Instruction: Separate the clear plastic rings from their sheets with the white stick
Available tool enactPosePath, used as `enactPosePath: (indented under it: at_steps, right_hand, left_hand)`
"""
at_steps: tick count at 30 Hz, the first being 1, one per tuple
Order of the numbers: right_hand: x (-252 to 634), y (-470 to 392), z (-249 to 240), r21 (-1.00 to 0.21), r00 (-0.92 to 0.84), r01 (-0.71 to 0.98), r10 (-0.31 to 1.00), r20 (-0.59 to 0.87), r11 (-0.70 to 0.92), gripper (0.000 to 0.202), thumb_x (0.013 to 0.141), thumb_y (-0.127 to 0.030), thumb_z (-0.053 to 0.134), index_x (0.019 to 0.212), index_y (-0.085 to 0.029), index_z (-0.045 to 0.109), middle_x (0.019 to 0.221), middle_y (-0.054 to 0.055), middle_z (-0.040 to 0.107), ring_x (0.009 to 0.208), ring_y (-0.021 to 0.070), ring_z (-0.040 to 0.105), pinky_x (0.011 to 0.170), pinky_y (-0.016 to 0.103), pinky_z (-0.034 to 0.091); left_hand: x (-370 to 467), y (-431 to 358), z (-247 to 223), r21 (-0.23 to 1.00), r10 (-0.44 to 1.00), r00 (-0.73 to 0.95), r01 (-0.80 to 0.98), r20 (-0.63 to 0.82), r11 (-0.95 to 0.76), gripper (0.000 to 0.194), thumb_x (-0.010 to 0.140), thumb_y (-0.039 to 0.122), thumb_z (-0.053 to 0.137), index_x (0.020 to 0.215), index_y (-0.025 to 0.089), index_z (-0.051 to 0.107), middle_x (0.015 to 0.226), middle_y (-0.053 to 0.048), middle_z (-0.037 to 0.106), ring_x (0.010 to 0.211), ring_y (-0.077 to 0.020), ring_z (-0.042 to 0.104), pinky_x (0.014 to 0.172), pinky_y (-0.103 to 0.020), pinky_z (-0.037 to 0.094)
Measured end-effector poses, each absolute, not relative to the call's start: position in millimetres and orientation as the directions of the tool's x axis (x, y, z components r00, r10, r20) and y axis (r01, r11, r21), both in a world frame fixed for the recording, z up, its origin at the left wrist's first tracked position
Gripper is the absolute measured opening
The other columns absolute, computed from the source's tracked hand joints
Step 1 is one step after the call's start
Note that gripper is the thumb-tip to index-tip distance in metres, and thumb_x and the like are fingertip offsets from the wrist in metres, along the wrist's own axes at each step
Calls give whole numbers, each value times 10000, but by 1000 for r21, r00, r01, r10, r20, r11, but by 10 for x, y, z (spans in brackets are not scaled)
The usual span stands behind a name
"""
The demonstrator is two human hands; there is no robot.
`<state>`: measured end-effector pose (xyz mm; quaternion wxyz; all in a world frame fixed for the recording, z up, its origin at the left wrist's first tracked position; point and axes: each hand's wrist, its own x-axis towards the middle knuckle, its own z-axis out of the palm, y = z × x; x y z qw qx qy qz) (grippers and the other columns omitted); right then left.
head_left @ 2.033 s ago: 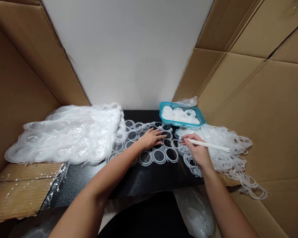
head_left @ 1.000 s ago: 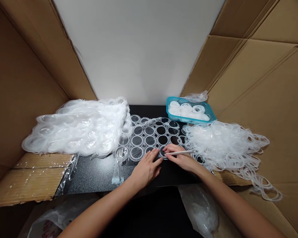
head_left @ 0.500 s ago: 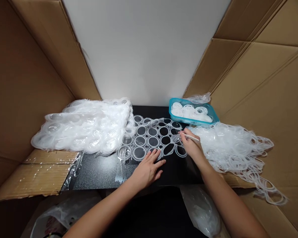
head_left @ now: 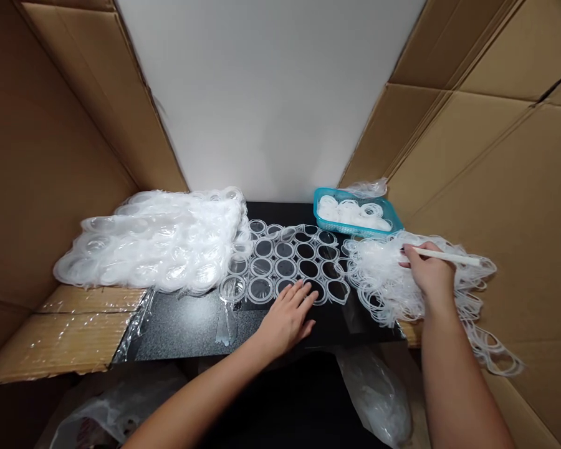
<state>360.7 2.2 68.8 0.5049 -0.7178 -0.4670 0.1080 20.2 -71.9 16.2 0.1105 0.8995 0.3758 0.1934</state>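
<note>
A clear sheet of joined white rings (head_left: 285,268) lies flat on the black tabletop. My left hand (head_left: 287,315) rests on its near edge with fingers stretched out. To the right, my right hand (head_left: 430,271) is closed around a slim white pen-like stick (head_left: 449,256), whose back end points right. That hand is over a loose heap of ring-hole webbing (head_left: 374,268); whether its fingertips also hold webbing I cannot tell. On the left sits a thick pile of shiny ring sheets (head_left: 168,243), touching the flat sheet's left side.
A blue plastic basket (head_left: 355,226) holding white rings stands behind the heap, with a crumpled clear bag (head_left: 367,189) at its back. Cardboard walls (head_left: 486,174) rise on both sides, and a grey panel (head_left: 271,100) at the back. Clear bags (head_left: 378,399) hang below the table.
My right hand has moved right with the stick, from the sheet's right edge to over the webbing heap. My left hand stays on the sheet. The view has shifted slightly.
</note>
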Motion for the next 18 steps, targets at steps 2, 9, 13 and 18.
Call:
enactPosePath:
  at_steps: [2, 9, 13, 18]
  right_hand:
    - [3704, 70, 737, -699, 561, 702, 711, 425, -136, 311, 775, -495, 634, 693, -218, 516, 855, 137, 617, 846, 293, 646, 752, 453, 544]
    - [2803, 24, 776, -667, 96, 663, 846, 525, 339, 242, 886, -423, 561, 769, -217, 608, 907, 72, 630, 877, 239, 600, 832, 412, 494]
    - [2045, -52, 634, -820, -435, 413, 877, 204, 396, 207, 900, -340, 594, 736, -219, 626, 1006, 54, 660, 918, 211, 618, 836, 358, 480]
    - [1713, -88, 432, -855, -603, 377, 795, 65, 356, 145, 859, -256, 625, 723, -209, 612, 971, 36, 647, 921, 191, 615, 863, 345, 456]
  left_hand:
    - [239, -753, 155, 368, 653, 714, 553, 251, -747, 526, 920, 311, 621, 1407, 187, 466, 1473, -114, 507, 1422, -290, 404, 1185, -498, 320]
    - [-132, -914, 119, 358, 773, 543, 686, 328, -633, 431, 938, 221, 550, 1364, 180, 497, 1452, -132, 522, 1376, -280, 469, 1108, -474, 440]
    - [-310, -940, 45, 288, 819, 462, 778, 341, -559, 391, 934, 195, 561, 1323, 169, 531, 1395, -142, 572, 1323, -291, 527, 1090, -487, 459]
    - [-319, -975, 31, 247, 805, 489, 779, 336, -576, 406, 928, 197, 574, 1329, 145, 531, 1392, -153, 577, 1337, -290, 515, 1096, -464, 463]
